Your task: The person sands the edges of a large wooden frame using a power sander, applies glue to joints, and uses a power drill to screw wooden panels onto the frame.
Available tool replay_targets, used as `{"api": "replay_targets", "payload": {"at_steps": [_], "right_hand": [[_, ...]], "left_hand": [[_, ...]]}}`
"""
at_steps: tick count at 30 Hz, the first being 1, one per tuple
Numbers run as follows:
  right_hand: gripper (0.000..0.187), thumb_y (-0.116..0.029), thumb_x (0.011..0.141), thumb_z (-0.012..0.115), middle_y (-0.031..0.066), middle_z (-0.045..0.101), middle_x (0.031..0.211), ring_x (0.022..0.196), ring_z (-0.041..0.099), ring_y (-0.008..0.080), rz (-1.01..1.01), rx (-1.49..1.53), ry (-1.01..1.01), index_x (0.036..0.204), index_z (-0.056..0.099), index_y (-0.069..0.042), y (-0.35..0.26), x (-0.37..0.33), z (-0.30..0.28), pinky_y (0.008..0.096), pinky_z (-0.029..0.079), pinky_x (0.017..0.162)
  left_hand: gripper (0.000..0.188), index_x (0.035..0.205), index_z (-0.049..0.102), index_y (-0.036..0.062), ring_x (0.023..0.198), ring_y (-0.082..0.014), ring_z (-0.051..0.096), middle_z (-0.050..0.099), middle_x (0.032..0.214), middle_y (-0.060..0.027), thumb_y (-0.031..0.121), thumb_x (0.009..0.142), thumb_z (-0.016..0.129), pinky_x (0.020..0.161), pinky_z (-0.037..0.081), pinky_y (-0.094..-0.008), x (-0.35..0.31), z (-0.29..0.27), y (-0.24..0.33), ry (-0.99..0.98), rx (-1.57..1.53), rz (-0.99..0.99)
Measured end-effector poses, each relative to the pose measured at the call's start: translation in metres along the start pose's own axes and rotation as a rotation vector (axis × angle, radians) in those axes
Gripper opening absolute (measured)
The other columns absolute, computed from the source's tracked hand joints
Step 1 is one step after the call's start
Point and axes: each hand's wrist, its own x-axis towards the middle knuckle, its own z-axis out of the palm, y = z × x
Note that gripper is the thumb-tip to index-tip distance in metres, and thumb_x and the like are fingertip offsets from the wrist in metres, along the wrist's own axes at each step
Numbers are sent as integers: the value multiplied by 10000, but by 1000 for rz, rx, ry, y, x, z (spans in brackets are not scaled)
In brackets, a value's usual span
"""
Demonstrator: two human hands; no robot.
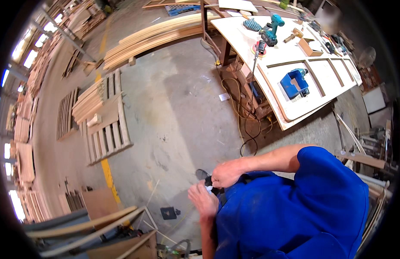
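Both of my hands are close together in front of my blue shirt, at about waist height. My left hand (pixel 203 200) has its fingers curled around a small white piece (pixel 209 188) whose kind I cannot make out. Touching it from the other side, my right hand (pixel 227 174) is closed with the fingers bent down. Between the two hands is a small black thing (pixel 208 181), partly covered by the fingers. What the right hand grips is hidden behind its knuckles. A shoe tip (pixel 201 174) shows on the floor just beyond the hands.
A white-topped workbench (pixel 269 93) stands ahead on the right, bearing a teal cordless drill (pixel 274 29) and a blue bin (pixel 290 85). Cables (pixel 238 113) hang to the floor beside it. Stacked boards (pixel 154 39) and a wooden pallet (pixel 109 138) lie to the left.
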Motion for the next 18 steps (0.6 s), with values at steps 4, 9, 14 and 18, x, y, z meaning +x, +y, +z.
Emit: {"api": "replay_targets", "payload": {"at_steps": [4, 9, 14, 18], "right_hand": [[310, -258, 942, 514, 150, 706, 807, 743, 667, 276, 127, 253, -55, 931, 727, -33, -5, 41, -43, 416, 522, 717], [309, -258, 985, 514, 33, 649, 767, 683, 605, 130, 370, 791, -42, 949, 713, -25, 8, 56, -102, 302, 497, 618], [307, -231, 996, 490, 35, 658, 774, 681, 601, 126, 434, 997, 58, 951, 713, -25, 45, 73, -175, 297, 495, 619], [299, -218, 966, 508, 104, 681, 767, 708, 638, 210, 312, 673, 175, 901, 714, -11, 88, 99, -260, 356, 502, 668]], "left_hand": [[502, 1204, 558, 27, 1031, -404, 501, 535, 1082, -186, -15, 714, 657, 883, 391, -516, 70, -20, -44, -122, -39, 118], [506, 1206, 565, 35, 1019, -394, 509, 534, 1086, -176, 11, 713, 677, 866, 395, -506, 171, -19, -68, -205, -98, 302], [466, 1200, 571, 56, 986, -375, 527, 547, 1071, -144, 79, 752, 695, 826, 408, -492, 278, 11, -71, -208, -146, 423], [514, 1233, 555, 59, 1018, -381, 517, 541, 1088, -152, 85, 742, 705, 849, 405, -498, 380, 39, -71, -283, -142, 421]]}}
